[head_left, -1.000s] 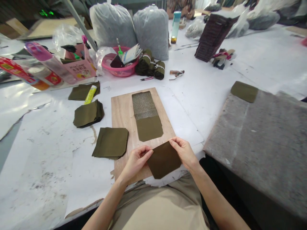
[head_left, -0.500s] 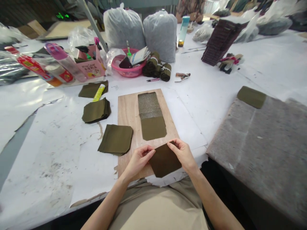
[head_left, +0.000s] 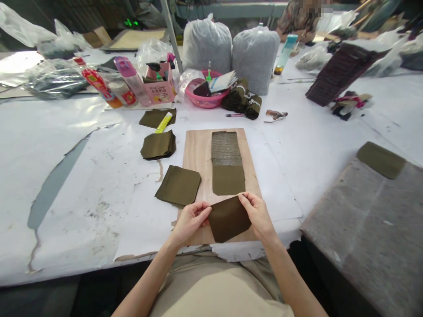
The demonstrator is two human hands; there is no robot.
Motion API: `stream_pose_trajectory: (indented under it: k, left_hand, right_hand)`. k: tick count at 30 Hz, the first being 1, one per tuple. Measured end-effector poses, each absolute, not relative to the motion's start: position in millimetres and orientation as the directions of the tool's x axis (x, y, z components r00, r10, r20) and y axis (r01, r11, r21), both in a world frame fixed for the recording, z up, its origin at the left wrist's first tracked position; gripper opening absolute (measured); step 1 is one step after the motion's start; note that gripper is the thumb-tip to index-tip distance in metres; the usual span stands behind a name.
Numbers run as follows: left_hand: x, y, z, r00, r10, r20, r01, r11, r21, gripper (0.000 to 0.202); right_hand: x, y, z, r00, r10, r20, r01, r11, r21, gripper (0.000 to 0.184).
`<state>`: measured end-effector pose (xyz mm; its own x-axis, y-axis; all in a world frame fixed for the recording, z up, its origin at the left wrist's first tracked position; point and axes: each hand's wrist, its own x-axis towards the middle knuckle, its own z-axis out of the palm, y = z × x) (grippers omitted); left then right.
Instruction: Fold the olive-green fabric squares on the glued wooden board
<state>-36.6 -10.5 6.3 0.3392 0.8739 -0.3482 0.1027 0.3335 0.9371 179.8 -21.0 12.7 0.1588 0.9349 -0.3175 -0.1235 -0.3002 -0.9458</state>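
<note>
An olive-brown fabric piece [head_left: 229, 219] with cut corners is stretched between my two hands over the near end of a wooden board [head_left: 198, 154]. My left hand [head_left: 191, 222] pinches its upper left corner. At the upper right corner, my right hand [head_left: 257, 213] has thumb and fingers closed on the edge. Beyond it on the board lies a strip of overlapped olive pieces [head_left: 228, 179], its far part covered by a grey, ribbed-looking surface [head_left: 226, 147]. Left of my left hand, a stack of olive fabric pieces [head_left: 180, 185] overlaps the board's edge.
Further left are another fabric stack [head_left: 157, 145] and a yellow tube [head_left: 164, 123]. A pink basin [head_left: 205, 101], rolled olive bundles [head_left: 253, 107] and thread snips [head_left: 276, 115] stand behind the board. To the right, a grey padded surface [head_left: 363, 211] bears one olive piece [head_left: 380, 159]. A person [head_left: 297, 20] is at the back.
The camera view has turned left, so the table things appear further right. Both hands still hold the fabric piece, which now looks slightly more spread and level.
</note>
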Motion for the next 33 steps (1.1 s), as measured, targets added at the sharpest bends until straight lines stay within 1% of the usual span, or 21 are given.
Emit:
stream_pose_trajectory:
  k: [7, 10, 14, 17, 19, 21, 23, 25, 27, 28, 29, 31, 33]
  left_hand:
    - [-51.1, -10.7, 10.2, 0.274, 0.9, -0.339, 0.054, 0.338, 0.94, 0.037]
    - [-61.1, -11.5, 12.2, 0.216, 0.93, -0.299, 0.069, 0.291, 0.954, 0.034]
    - [-80.7, -9.1, 18.0, 0.073, 0.98, -0.185, 0.164, 0.171, 0.972, 0.028]
    - [-97.8, -4.0, 22.3, -0.02, 0.99, -0.141, 0.21, 0.143, 0.967, 0.029]
    - [-109.0, 1.0, 22.7, -0.084, 0.99, -0.112, 0.279, 0.132, 0.951, 0.027]
    - [-119.1, 6.9, 20.9, -0.173, 0.984, -0.049, 0.43, 0.12, 0.895, 0.023]
    - [-127.3, 12.7, 17.4, -0.243, 0.97, 0.029, 0.619, 0.132, 0.774, 0.016]
    - [-133.2, 17.4, 12.8, -0.258, 0.963, 0.08, 0.757, 0.149, 0.636, 0.012]
    - [-137.3, 20.8, 7.9, -0.259, 0.959, 0.113, 0.832, 0.162, 0.531, 0.009]
    - [-138.7, 22.2, 5.4, -0.266, 0.954, 0.137, 0.853, 0.167, 0.495, 0.008]
    - [-139.9, 23.4, 2.9, -0.274, 0.947, 0.17, 0.868, 0.167, 0.468, 0.009]
    - [-141.4, 26.1, -1.7, -0.265, 0.933, 0.243, 0.888, 0.137, 0.439, 0.019]
    - [-141.2, 29.2, -5.8, -0.212, 0.935, 0.283, 0.899, 0.074, 0.431, 0.029]
  right_hand:
    - [162.1, -5.0, 19.0, 0.112, 0.935, -0.338, -0.085, -0.33, -0.94, 0.036]
    - [152.4, 7.2, 21.5, 0.073, 0.944, -0.322, -0.039, -0.32, -0.947, 0.036]
    - [130.5, 35.6, 28.4, -0.008, 0.978, -0.211, 0.11, -0.208, -0.972, 0.035]
    - [104.4, 63.9, 35.7, -0.118, 0.984, -0.133, 0.184, -0.11, -0.977, 0.035]
    - [83.4, 84.7, 37.9, -0.201, 0.976, -0.077, 0.271, -0.02, -0.962, 0.035]
    - [61.3, 105.0, 36.5, -0.274, 0.962, -0.015, 0.415, 0.104, -0.904, 0.034]
    - [41.0, 122.0, 31.9, -0.319, 0.947, 0.019, 0.54, 0.198, -0.818, 0.032]
    - [25.4, 133.2, 26.1, -0.337, 0.941, 0.029, 0.599, 0.238, -0.764, 0.029]
    - [16.8, 137.9, 21.2, -0.327, 0.944, 0.047, 0.636, 0.256, -0.728, 0.024]
    - [15.2, 138.4, 19.4, -0.317, 0.946, 0.061, 0.672, 0.269, -0.69, 0.022]
    - [15.0, 138.0, 18.3, -0.311, 0.948, 0.071, 0.716, 0.283, -0.638, 0.024]
    - [17.1, 136.6, 17.9, -0.321, 0.945, 0.056, 0.811, 0.305, -0.499, 0.034]
    - [19.1, 136.2, 19.6, -0.35, 0.937, -0.017, 0.879, 0.322, -0.353, 0.042]
